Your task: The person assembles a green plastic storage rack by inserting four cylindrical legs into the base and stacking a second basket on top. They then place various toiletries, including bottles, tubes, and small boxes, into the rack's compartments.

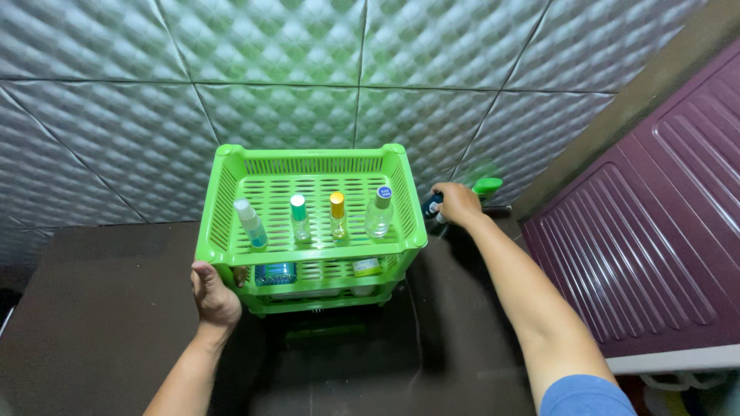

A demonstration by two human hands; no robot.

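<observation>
Green plastic forms the tiered rack (308, 250), whose near left corner post is gripped by the left hand (213, 295), fingers wrapped around it. The rack stands upright on a dark surface (100, 323), its long axis running left to right. Four small bottles (336, 216) are stood upright in a row on the top shelf. Farther right, beside the rack, a dark spray bottle (433, 205) is clasped by the right hand (458, 204); its tilt cannot be told. A green-capped item (487, 185) is seen just behind.
</observation>
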